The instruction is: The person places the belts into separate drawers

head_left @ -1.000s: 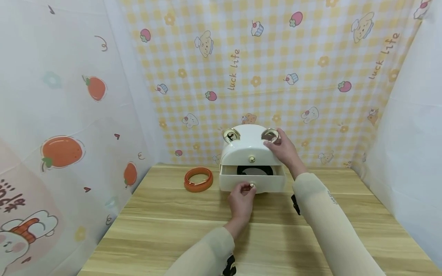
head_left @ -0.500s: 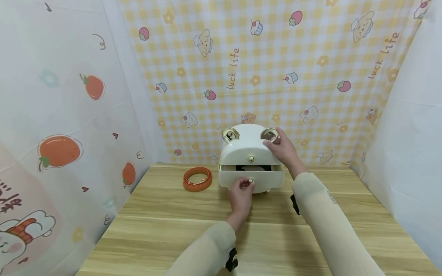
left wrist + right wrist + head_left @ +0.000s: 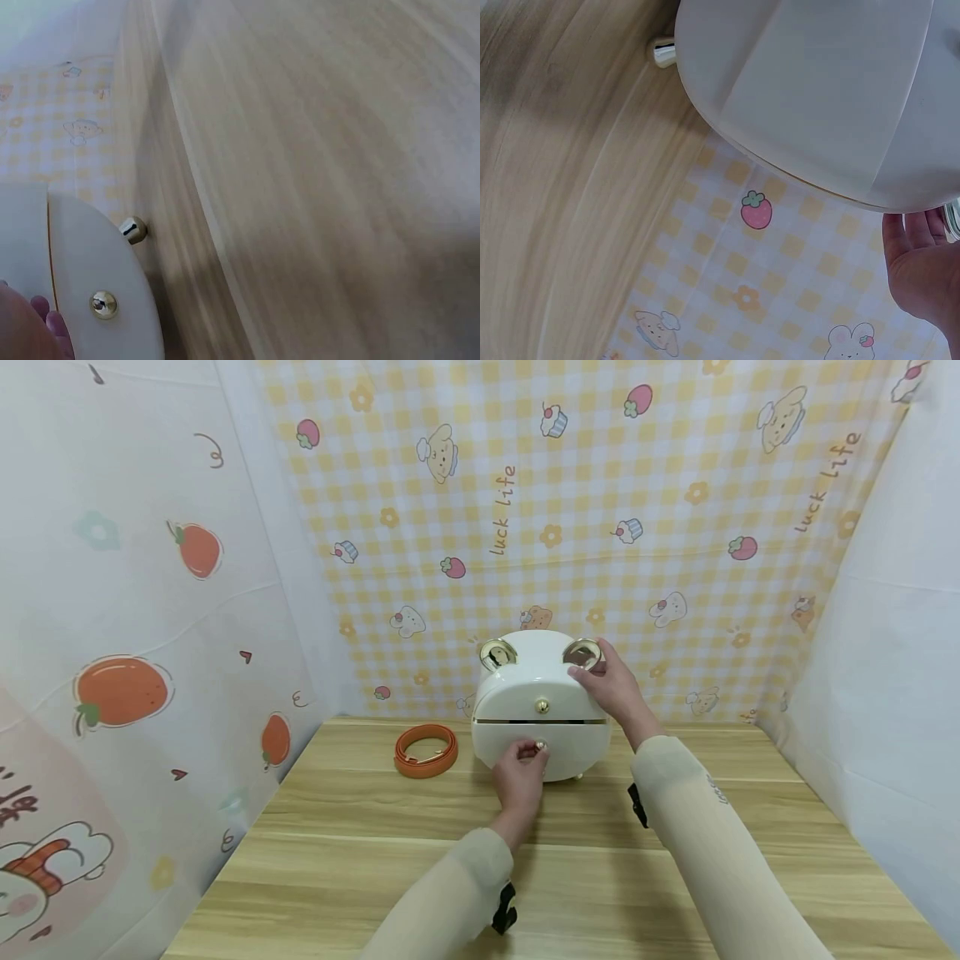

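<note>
A white two-drawer storage box (image 3: 517, 689), with two gold-rimmed ear-like rings on top, stands on the wooden table. Its lower drawer (image 3: 577, 752) stands out slightly, leaving a thin dark slit above it. My left hand (image 3: 519, 783) pinches the gold knob (image 3: 542, 745) of that drawer. In the left wrist view, fingers (image 3: 55, 325) show at the lower left, near a round gold stud (image 3: 103, 304). With thumb in front and fingers behind, my right hand (image 3: 617, 687) holds the box at its right ring (image 3: 582, 653); its fingers (image 3: 915, 231) reach the edge.
An orange coiled strap (image 3: 426, 768) with a gold buckle lies just left of the box. Behind the box hangs a yellow-checked cloth (image 3: 555, 577), and pale cloths line both sides. The bare wooden table (image 3: 360, 877) extends in front.
My left hand has moved away from me, pushing the lower drawer inward. The dark round thing inside the drawer has gone from sight. My right hand stays at the ring.
</note>
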A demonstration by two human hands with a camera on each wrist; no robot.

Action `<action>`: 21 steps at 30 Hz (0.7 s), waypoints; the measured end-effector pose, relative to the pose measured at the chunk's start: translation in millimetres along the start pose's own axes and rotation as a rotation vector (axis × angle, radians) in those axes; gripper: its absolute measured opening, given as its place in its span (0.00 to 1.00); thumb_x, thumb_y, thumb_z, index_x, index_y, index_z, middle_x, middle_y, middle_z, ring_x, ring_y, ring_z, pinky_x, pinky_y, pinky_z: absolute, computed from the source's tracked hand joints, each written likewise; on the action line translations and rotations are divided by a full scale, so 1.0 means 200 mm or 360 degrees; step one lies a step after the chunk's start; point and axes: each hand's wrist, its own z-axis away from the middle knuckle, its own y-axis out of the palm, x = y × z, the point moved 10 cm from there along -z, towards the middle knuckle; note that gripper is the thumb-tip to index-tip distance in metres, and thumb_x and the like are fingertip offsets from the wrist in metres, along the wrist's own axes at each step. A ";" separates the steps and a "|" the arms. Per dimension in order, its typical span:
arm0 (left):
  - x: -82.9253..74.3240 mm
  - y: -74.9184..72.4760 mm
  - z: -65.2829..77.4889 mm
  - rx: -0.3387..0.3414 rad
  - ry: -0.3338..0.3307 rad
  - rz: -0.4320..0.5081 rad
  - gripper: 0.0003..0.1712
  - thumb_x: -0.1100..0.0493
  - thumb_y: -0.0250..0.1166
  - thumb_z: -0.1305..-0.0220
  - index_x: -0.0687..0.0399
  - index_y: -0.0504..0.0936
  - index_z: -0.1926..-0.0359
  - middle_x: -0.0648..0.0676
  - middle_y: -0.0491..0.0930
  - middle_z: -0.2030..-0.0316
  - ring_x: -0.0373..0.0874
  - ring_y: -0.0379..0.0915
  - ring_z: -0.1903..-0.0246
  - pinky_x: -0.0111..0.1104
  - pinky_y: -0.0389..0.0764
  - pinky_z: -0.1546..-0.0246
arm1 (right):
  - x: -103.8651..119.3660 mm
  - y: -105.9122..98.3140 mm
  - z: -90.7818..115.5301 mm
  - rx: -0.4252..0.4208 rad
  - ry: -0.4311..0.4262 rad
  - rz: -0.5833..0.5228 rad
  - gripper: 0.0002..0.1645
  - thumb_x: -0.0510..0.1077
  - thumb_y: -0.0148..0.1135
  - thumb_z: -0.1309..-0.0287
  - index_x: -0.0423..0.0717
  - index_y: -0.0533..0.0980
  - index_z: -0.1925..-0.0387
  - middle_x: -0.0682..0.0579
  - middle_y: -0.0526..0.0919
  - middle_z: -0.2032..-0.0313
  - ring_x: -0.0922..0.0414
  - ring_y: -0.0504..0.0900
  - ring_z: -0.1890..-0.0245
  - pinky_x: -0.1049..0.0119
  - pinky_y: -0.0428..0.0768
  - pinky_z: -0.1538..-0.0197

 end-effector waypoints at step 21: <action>-0.01 0.02 -0.05 -0.0003 -0.0058 -0.0126 0.06 0.63 0.74 0.44 0.55 0.86 0.65 0.48 0.83 0.71 0.38 0.78 0.72 0.31 0.81 0.74 | 0.00 0.00 0.00 -0.0026 -0.0001 0.0023 0.43 0.54 0.60 0.32 0.55 0.53 0.23 0.34 0.77 0.45 0.39 0.77 0.45 0.42 0.76 0.45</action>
